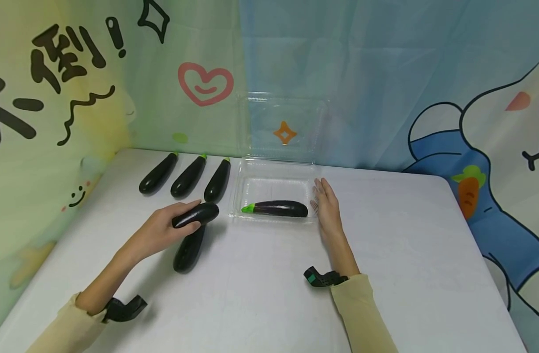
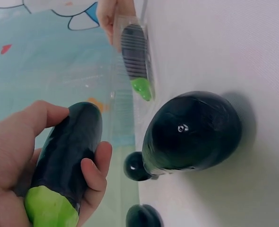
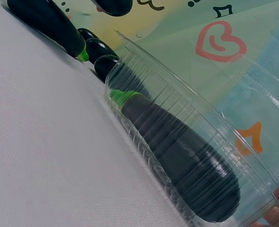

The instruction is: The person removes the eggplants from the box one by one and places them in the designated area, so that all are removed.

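The left hand (image 1: 163,230) grips one eggplant (image 1: 195,214) just above the table (image 1: 269,304), left of the clear tray (image 1: 274,189). One already lies inside; the flat right hand (image 1: 327,206) steadies the tray's far side. Four others (image 1: 187,175) remain out.

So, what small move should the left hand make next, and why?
Probably carry the held eggplant rightwards over the clear container and lay it behind the eggplant inside. The left hand already grips it above the table, the lid stands open, and the right hand rests against the container's side.
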Demonstrator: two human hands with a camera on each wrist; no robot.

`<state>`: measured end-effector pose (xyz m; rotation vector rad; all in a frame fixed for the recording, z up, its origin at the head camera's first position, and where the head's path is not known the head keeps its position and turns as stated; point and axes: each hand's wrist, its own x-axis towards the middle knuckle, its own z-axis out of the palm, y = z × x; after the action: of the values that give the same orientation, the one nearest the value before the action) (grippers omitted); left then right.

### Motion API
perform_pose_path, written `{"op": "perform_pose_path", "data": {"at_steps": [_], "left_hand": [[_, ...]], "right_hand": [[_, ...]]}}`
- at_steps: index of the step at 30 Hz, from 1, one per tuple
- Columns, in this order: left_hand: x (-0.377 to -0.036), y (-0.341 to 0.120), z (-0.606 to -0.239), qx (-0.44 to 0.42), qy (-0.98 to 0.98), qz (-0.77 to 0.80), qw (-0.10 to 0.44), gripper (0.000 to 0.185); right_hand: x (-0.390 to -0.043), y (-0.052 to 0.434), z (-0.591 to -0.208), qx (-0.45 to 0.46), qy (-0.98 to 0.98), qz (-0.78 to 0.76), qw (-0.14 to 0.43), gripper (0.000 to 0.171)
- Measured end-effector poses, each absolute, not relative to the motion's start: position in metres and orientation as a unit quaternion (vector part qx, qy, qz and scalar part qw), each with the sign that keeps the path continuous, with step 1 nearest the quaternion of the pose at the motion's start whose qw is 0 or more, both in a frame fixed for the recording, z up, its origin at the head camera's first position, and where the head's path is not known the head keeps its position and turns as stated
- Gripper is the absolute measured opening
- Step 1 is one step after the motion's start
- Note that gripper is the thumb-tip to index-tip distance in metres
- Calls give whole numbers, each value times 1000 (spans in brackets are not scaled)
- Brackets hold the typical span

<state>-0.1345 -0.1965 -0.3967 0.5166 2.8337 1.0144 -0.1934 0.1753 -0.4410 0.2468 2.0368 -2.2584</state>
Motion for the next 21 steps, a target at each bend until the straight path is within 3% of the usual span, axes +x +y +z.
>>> {"op": "perform_pose_path", "data": {"at_steps": [12,21], "left_hand": [[-131,-217,-402,111,919,372,76,62],[-131,-225,-406,129,911,388,56,58]], "right_hand": [[-195,175,-443,85,664,-741,45,57],[-205,179,-466,83,669,-738,35,57]]}}
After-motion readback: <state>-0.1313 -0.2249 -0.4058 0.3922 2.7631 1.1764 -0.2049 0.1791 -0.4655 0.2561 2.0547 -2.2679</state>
